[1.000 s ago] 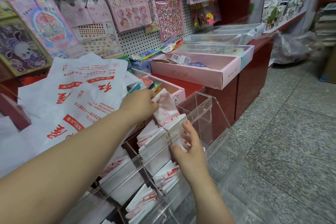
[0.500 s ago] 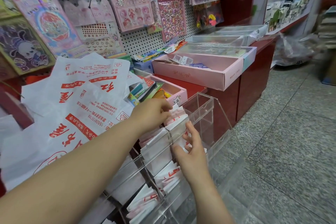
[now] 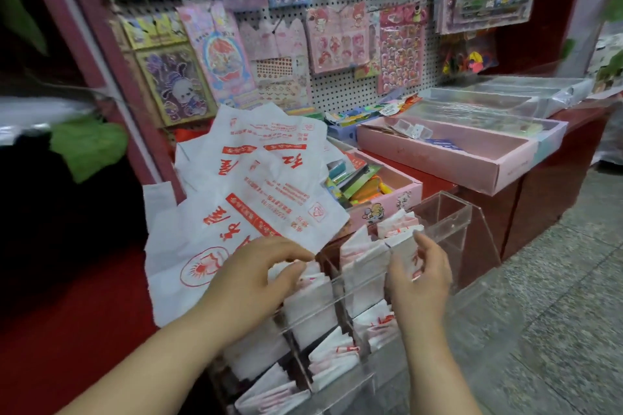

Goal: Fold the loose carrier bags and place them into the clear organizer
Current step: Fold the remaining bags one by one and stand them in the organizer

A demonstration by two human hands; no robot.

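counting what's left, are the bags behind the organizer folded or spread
Spread: the loose bags lie open in a pile, whole printed faces showing, beside the organizer.

Clear organizer (image 3: 441, 212) sits at the bench (image 3: 67, 330) edge. Near and middle compartments are packed with folded bags (image 3: 364, 266), no slack between dividers. The farthest right compartment is open from above. Left hand (image 3: 256, 276) and right hand (image 3: 421, 276) grip bag tops in the middle row, blocking those slots. Loose carrier bags (image 3: 263, 185) are heaped behind-left, overhanging the back edge. Small pink box (image 3: 401, 192) stands just behind. Pegboard (image 3: 337, 91) closes the rear. Floor (image 3: 556, 280) on the right gives an open approach.
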